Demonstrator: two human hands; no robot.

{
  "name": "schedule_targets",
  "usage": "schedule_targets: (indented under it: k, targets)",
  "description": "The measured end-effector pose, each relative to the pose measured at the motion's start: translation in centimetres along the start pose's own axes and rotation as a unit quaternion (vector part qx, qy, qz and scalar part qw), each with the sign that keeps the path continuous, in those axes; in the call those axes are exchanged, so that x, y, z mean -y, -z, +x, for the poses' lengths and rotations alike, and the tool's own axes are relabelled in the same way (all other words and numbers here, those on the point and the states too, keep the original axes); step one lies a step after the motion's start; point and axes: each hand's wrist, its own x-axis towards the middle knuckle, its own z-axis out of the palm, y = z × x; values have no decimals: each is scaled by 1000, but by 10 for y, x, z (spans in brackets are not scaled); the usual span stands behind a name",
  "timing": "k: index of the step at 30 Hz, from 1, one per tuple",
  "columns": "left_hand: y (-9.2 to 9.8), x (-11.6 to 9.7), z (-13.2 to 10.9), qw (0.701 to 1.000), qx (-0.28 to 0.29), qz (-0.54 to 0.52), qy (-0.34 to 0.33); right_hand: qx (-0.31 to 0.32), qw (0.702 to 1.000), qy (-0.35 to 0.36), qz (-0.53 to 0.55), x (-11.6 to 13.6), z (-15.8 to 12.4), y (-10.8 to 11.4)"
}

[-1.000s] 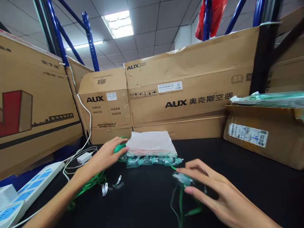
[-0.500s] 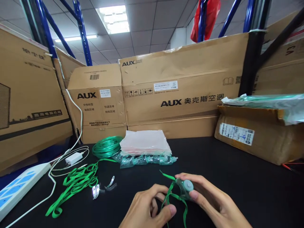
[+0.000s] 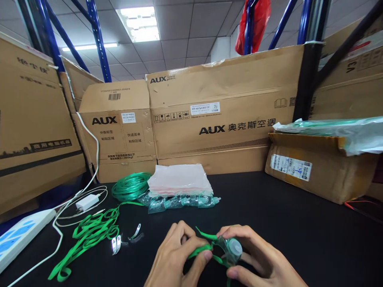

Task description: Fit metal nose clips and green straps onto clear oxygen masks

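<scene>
My right hand (image 3: 254, 255) has its fingers curled around a small translucent green oxygen mask (image 3: 224, 247), whose round pale port faces up and toward me. A green elastic strap (image 3: 201, 250) is attached to the mask, and my left hand (image 3: 181, 253) pinches it between thumb and fingers just left of the mask. One loose strap end sticks out above, to the upper left of the mask, and another part hangs below. Behind both hands lie more clear green masks (image 3: 182, 202) in a row, under a stack of white sheets (image 3: 181, 179).
A coil of green tubing (image 3: 130, 186) sits left of the sheets. Tangled green elastic (image 3: 89, 235), small shiny metal strips (image 3: 116, 244), a white adapter (image 3: 87, 202) and a power strip (image 3: 22, 235) lie to the left. Cardboard boxes (image 3: 224, 143) wall the back; an open carton (image 3: 317, 171) stands right.
My left hand has shifted up and drawn its fingers together on the strap, gathering it sideways. The mask has turned slightly in my right hand, and the camera view has swung a little right.
</scene>
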Motion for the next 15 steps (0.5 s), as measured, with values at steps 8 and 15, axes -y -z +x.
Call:
schedule_targets:
  k: [8, 15]
  targets:
    - [10, 10, 1, 998, 34, 49, 34, -33, 987, 37, -155, -6, 4, -1]
    - [-10, 9, 1, 996, 51, 75, -14, -27, 965, 99, -239, 2, 3, -1]
